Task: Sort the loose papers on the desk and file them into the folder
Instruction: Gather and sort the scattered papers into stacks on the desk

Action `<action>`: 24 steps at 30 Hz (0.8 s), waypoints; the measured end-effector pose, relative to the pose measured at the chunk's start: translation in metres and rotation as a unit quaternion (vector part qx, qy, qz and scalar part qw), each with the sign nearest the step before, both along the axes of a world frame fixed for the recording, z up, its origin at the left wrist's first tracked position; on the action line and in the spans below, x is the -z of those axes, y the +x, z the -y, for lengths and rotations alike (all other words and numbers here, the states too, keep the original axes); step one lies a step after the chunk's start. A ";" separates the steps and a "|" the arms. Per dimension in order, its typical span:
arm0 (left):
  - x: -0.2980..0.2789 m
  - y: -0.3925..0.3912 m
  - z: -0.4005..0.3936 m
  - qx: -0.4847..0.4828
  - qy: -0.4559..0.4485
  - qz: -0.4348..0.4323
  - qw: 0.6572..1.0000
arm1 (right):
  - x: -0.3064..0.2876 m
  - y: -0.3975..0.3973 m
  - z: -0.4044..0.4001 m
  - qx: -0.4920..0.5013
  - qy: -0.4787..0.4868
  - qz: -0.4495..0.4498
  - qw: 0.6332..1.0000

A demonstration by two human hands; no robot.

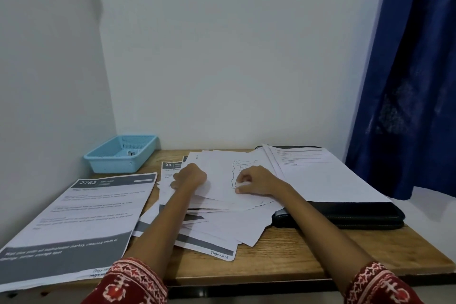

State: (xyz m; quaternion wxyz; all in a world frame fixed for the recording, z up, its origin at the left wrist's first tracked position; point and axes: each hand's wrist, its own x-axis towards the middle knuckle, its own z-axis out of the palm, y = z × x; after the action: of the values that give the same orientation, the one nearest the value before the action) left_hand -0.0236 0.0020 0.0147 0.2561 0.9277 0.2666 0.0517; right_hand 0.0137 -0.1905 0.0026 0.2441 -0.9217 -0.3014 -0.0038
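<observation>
One black folder [350, 215] on the right, one messy paper heap [217, 219] mid-desk, one sorted stack [81, 215] left. My left hand [190, 176] curls over the heap's top sheet [219, 180]; my right hand [256, 180] pinches it.

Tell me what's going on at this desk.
A person is sorting papers. Both hands work the loose pile at the desk's middle: the left hand grips sheets at its left edge, the right hand pinches the top sheet. A sorted stack lies left; the black folder lies right under more pages.
</observation>
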 end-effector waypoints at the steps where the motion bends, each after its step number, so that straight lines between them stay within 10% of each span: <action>1: -0.001 -0.001 -0.002 0.004 0.000 0.003 1.000 | 0.001 0.000 0.000 -0.008 0.002 -0.009 1.000; 24: -0.004 -0.018 -0.017 -0.037 -0.059 0.118 0.991 | 0.001 -0.015 -0.018 -0.027 0.029 -0.058 0.998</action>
State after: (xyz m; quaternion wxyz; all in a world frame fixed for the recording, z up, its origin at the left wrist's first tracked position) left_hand -0.0420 0.0186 0.0186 0.3378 0.8880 0.2711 0.1546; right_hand -0.0014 -0.1729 0.0018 0.2878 -0.9045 -0.3111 0.0472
